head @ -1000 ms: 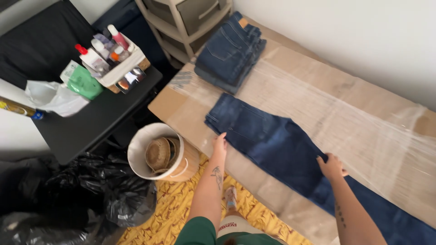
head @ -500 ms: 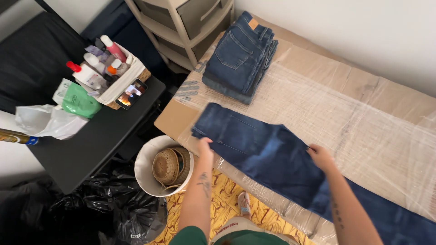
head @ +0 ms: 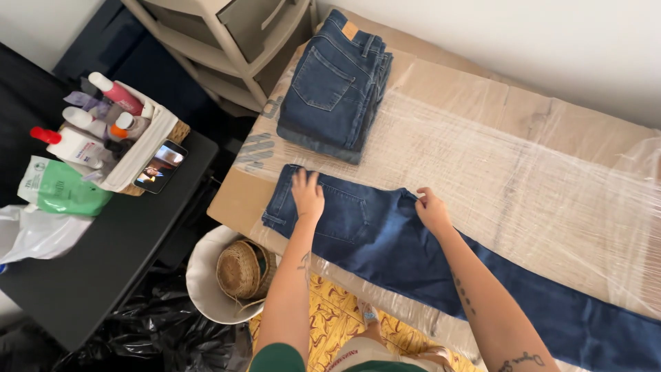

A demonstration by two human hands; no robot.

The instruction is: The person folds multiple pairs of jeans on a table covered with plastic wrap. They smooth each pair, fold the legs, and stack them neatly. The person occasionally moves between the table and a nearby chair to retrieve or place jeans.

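We have one pair of jeans (head: 413, 255) laid flat across the table (head: 551, 158), which is cardboard under clear plastic wrap. The waist lies toward 9 o'clock and the legs run off toward 4 o'clock, out past the frame edge.

Our left hand (head: 307, 195) rests palm down on the seat of the jeans, just beside the back pocket, fingers spread and pointing to 12 o'clock; it presses the cloth and grips nothing. Our right hand (head: 433, 211) sits at the far edge of the jeans near the crotch, fingers curled in on the cloth. It looks like a pinch on the edge, though we cannot tell how much fabric it holds.

At 12 o'clock from the left hand, a stack (head: 337, 86) of folded jeans sits at the table's corner, near but apart from the flat pair.

We judge the folding to be partly done: the stack is finished, while this pair is spread full length with no cross fold made.

Off the table at 9 o'clock stands a black desk (head: 103, 269) with a basket (head: 148, 148) of bottles, a phone (head: 161, 166) and a green pouch (head: 60, 194). A white tub (head: 206, 286) sits on the floor at 7 o'clock.
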